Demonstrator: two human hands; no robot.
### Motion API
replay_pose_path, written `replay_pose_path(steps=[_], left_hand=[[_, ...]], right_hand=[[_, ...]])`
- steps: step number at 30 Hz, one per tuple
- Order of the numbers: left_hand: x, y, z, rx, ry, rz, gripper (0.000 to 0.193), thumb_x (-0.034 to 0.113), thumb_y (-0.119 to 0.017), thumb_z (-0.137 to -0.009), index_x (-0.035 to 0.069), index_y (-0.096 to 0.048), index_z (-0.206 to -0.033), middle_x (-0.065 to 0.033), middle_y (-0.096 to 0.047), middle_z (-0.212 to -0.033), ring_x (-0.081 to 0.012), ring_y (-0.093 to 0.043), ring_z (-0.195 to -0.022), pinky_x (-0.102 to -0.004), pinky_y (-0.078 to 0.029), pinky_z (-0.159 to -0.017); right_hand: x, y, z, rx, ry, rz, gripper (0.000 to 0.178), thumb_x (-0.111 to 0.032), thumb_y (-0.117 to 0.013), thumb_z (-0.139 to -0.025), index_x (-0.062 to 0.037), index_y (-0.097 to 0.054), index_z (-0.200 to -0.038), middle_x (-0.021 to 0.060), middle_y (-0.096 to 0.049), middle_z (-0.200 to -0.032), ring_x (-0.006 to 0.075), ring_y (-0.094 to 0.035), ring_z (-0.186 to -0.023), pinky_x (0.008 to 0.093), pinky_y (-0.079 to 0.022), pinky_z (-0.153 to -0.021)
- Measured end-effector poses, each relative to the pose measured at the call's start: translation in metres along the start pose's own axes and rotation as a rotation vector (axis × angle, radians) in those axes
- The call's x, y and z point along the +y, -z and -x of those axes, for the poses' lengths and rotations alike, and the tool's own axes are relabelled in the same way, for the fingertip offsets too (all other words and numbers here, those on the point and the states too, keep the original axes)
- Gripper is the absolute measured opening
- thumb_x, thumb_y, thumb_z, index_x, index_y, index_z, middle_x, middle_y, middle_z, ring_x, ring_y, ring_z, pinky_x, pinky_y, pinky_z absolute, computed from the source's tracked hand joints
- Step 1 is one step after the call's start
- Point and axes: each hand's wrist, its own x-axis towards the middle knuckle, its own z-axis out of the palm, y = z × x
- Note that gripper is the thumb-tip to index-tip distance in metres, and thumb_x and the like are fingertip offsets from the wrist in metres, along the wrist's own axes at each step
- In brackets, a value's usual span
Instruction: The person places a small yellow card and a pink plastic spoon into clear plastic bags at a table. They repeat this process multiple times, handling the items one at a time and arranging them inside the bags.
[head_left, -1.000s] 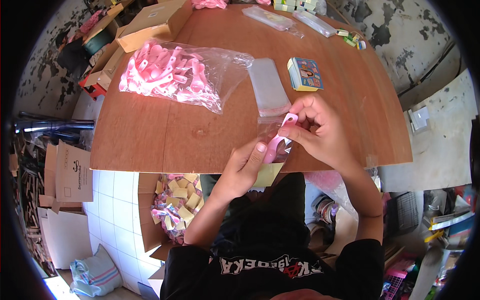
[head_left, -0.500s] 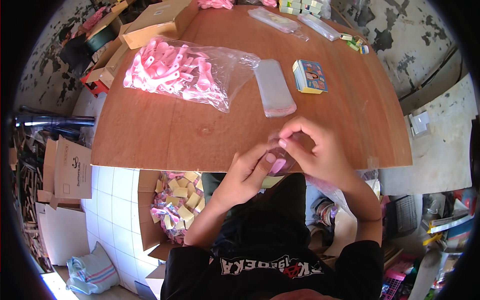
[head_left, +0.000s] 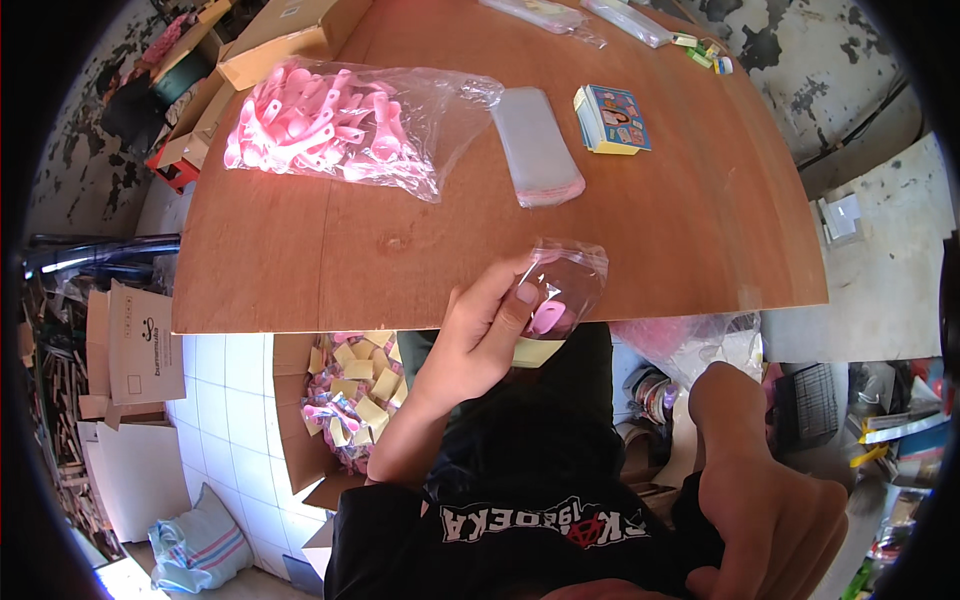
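Note:
My left hand (head_left: 485,325) pinches a small clear plastic bag (head_left: 585,270) over the table's near edge, thumb on top. Inside the bag lies a pink plastic spoon (head_left: 547,317), only partly visible, with a pale yellow card (head_left: 537,351) at the bottom. My right hand (head_left: 775,520) is raised close to my body at the lower right, apart from the bag. Its fingers are curled, and their tips are hidden. Beyond my left hand lie a stack of clear plastic sleeves (head_left: 537,145) and a stack of printed cards (head_left: 613,120).
A large clear bag of pink spoons (head_left: 320,125) lies on the brown table (head_left: 390,270). Under the near edge, an open carton (head_left: 295,420) holds several packed spoons with cards. A cardboard box (head_left: 290,45) sits at the far left; small packs (head_left: 705,52) lie far right.
My right hand has let go of the small bag and swung down and right, toward my body. My left hand still holds the bag, now more open to view. The view has shifted slightly.

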Motion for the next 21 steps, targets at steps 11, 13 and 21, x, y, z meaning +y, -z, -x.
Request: replay_pose_path(steps=[11,13,21], left_hand=[[0.014,-0.008,0.009,0.070,-0.009,0.100,0.031,0.008,-0.047,-0.102,0.001,-0.054,-0.131,-0.0125,-0.070,-0.096,-0.0203,-0.069,-0.087,-0.0322,-0.052,-0.081],[0.017,-0.008,0.009,0.057,-0.068,-0.097,0.030,0.007,-0.049,-0.100,0.001,-0.055,-0.129,-0.0167,-0.069,-0.094,-0.0224,-0.071,-0.088,-0.0321,-0.053,-0.077],[0.031,-0.010,0.008,0.095,-0.142,-0.373,0.033,0.002,-0.055,-0.093,-0.001,-0.054,-0.126,-0.0194,-0.067,-0.084,-0.0373,-0.069,-0.074,-0.0382,-0.055,-0.065]], right_hand=[[-0.089,0.027,0.044,-1.041,-1.401,0.100,0.028,-0.010,-0.077,-0.063,-0.0056,-0.066,-0.089,0.0017,-0.054,-0.074,0.0178,-0.052,-0.057,0.0315,-0.040,-0.045],[-0.095,0.028,0.066,-1.104,-1.345,0.206,0.029,-0.008,-0.076,-0.062,-0.0057,-0.066,-0.089,0.0015,-0.054,-0.076,0.0175,-0.053,-0.061,0.0302,-0.041,-0.047],[-0.095,0.028,0.076,-1.224,-1.217,0.306,0.026,-0.009,-0.074,-0.060,-0.0055,-0.065,-0.085,0.0015,-0.052,-0.078,0.0171,-0.051,-0.066,0.0293,-0.041,-0.050]])
